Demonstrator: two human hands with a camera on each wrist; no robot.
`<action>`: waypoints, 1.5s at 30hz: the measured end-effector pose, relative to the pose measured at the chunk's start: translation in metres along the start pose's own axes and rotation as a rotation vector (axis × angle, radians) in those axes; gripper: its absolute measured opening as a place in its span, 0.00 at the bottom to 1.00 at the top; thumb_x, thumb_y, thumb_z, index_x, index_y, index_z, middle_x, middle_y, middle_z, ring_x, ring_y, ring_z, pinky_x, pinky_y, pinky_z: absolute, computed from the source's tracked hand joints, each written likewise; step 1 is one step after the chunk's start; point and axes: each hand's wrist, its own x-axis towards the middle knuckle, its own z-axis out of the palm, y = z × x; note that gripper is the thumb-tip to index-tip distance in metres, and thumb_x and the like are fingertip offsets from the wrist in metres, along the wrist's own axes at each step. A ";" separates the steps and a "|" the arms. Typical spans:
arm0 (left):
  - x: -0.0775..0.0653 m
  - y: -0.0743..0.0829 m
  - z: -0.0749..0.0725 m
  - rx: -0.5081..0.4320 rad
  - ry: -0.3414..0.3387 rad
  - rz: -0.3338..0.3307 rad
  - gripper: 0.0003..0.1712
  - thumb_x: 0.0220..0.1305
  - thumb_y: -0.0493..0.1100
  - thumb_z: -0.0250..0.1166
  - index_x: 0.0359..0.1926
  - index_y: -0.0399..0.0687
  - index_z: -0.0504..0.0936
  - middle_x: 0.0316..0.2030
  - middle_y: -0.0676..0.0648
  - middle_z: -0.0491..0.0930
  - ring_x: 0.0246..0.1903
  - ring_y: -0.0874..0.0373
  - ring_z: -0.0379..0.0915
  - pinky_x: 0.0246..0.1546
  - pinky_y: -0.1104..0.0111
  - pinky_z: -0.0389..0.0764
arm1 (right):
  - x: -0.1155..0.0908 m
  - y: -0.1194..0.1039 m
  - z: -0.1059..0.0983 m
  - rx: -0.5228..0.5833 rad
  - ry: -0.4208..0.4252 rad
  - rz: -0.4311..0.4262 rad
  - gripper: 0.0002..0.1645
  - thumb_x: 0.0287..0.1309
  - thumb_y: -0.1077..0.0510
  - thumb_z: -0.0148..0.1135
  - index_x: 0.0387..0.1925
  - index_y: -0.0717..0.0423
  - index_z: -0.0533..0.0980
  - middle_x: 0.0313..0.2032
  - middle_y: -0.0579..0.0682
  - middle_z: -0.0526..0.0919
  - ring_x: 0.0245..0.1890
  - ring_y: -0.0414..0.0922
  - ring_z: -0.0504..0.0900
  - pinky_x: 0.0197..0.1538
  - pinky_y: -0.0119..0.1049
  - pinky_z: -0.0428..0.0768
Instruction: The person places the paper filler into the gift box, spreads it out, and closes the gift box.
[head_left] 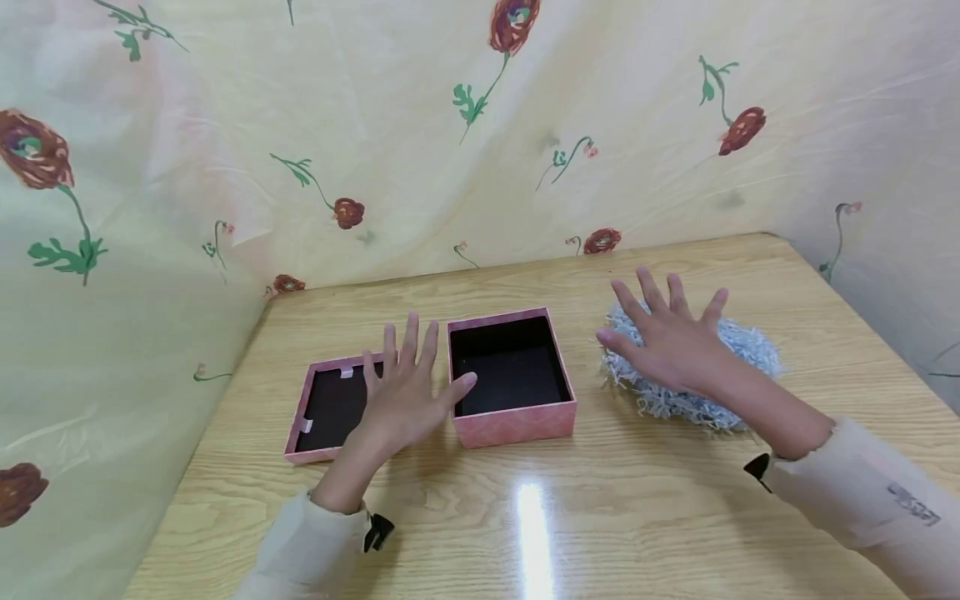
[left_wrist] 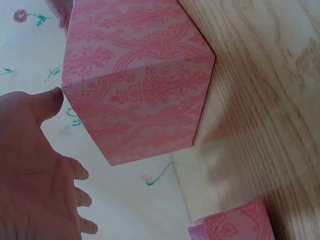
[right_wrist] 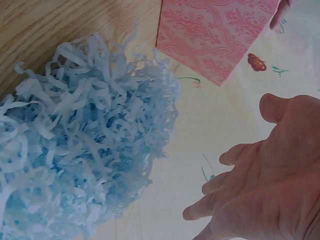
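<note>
A pink patterned box (head_left: 516, 427) with a black inside stands open on the table. To its left lies the matching shallow lid (head_left: 330, 408), black inside with small pale tabs, partly covered by my left hand (head_left: 405, 404). That hand is held with fingers spread between lid and box, its thumb overlapping the box's left rim in the head view; it grips nothing. On the right sits a heap of pale blue shredded paper (right_wrist: 90, 135). My right hand (head_left: 671, 346) hovers over it in the head view, fingers spread, holding nothing.
The wooden table (head_left: 465, 517) carries a bright light reflection near its front. Floral cloth (head_left: 405, 108) hangs behind and along the left side. Pale sleeves (head_left: 862, 487) cover both forearms.
</note>
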 end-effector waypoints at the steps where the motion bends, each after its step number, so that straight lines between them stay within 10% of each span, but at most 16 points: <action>1: 0.000 0.000 0.000 -0.011 -0.001 0.002 0.52 0.61 0.79 0.38 0.75 0.62 0.30 0.73 0.52 0.19 0.70 0.47 0.08 0.63 0.38 0.21 | -0.001 0.001 0.000 0.002 0.002 0.000 0.50 0.65 0.25 0.32 0.76 0.49 0.36 0.74 0.62 0.28 0.69 0.70 0.24 0.49 0.73 0.11; 16: -0.004 0.006 0.014 -0.234 0.054 0.045 0.56 0.59 0.77 0.50 0.77 0.58 0.38 0.76 0.50 0.29 0.73 0.48 0.19 0.66 0.40 0.29 | -0.007 0.034 -0.005 -0.017 -0.005 0.041 0.54 0.63 0.24 0.35 0.76 0.49 0.34 0.72 0.66 0.26 0.66 0.75 0.25 0.47 0.75 0.13; 33: -0.012 0.016 0.026 -0.578 0.147 0.011 0.51 0.50 0.68 0.69 0.73 0.64 0.57 0.73 0.52 0.49 0.72 0.46 0.42 0.63 0.37 0.53 | -0.011 0.074 -0.007 -0.099 -0.025 0.096 0.55 0.62 0.23 0.37 0.75 0.45 0.30 0.70 0.75 0.34 0.55 0.85 0.56 0.48 0.84 0.33; 45: -0.014 0.018 0.032 -0.699 0.144 0.010 0.49 0.50 0.61 0.73 0.71 0.61 0.61 0.70 0.51 0.56 0.68 0.50 0.54 0.61 0.46 0.65 | -0.003 0.099 0.002 0.031 -0.109 0.071 0.59 0.61 0.28 0.49 0.75 0.50 0.30 0.67 0.80 0.40 0.58 0.86 0.47 0.46 0.85 0.45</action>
